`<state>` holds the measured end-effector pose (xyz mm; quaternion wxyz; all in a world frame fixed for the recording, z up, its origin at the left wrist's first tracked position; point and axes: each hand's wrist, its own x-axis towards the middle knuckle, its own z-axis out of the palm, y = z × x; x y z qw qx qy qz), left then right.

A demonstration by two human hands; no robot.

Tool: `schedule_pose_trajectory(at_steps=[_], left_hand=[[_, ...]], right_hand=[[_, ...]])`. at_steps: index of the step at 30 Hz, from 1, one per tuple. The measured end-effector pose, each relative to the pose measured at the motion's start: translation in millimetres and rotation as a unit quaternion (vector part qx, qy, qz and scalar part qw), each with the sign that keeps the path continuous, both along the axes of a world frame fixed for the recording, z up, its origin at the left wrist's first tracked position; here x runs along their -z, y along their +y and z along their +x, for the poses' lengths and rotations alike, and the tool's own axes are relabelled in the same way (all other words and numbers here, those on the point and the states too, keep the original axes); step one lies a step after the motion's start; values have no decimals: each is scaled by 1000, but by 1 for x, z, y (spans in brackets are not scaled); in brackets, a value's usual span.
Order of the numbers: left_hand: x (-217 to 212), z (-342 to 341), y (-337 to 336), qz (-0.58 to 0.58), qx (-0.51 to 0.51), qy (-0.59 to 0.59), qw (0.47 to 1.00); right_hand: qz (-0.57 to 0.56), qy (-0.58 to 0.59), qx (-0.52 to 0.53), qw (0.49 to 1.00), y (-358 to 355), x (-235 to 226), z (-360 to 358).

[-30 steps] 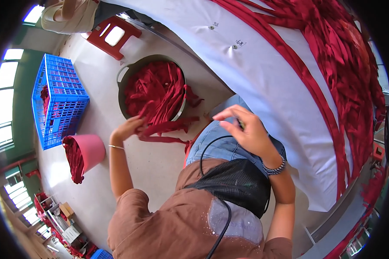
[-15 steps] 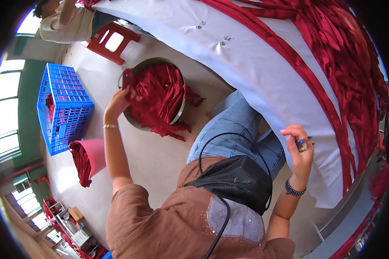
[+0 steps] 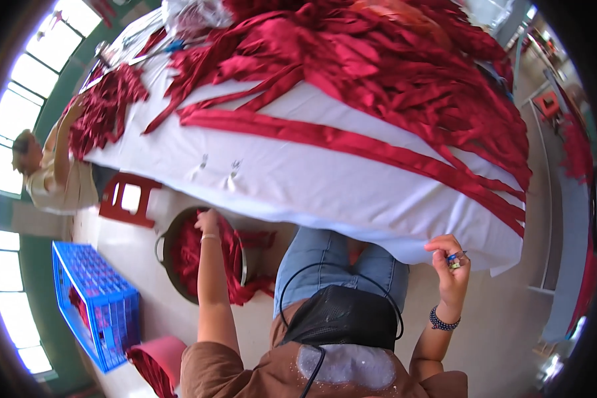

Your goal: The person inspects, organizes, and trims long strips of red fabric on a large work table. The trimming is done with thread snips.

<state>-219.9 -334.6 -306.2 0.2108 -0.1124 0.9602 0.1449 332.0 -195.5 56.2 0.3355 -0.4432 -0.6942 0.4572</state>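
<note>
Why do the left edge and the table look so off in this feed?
Head view: the windows at the left rim are blown out white; fisheye bends the table edge into an arc and blackens the corners. The centre is sharp: left hand in the tub of red strips, right hand at the cloth edge, pinching something small.

Crimson fabric strips [image 3: 391, 73], white tablecloth [image 3: 325, 179], blue crate [image 3: 96, 298], red stool [image 3: 129, 199]

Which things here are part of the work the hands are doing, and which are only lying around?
In the work:
- left hand reaching into the metal basin of red strips
- right hand holding a small object at the white table cover

Lying about:
- blue crate
- red stool
- pink bucket
</note>
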Motion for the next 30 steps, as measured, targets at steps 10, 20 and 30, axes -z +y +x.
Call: schedule_pose_trajectory(at_steps=[10,20,30], left_hand=[[-317,33,76,636,139,300,697],[-328,102,280,329,639,411,561],[-392,94,290,306,746,10,592]], right_hand=[[158,7,125,979,29,37,8],[246,16,138,959,38,55,-11],[251,11,153,956,38,57,-8]])
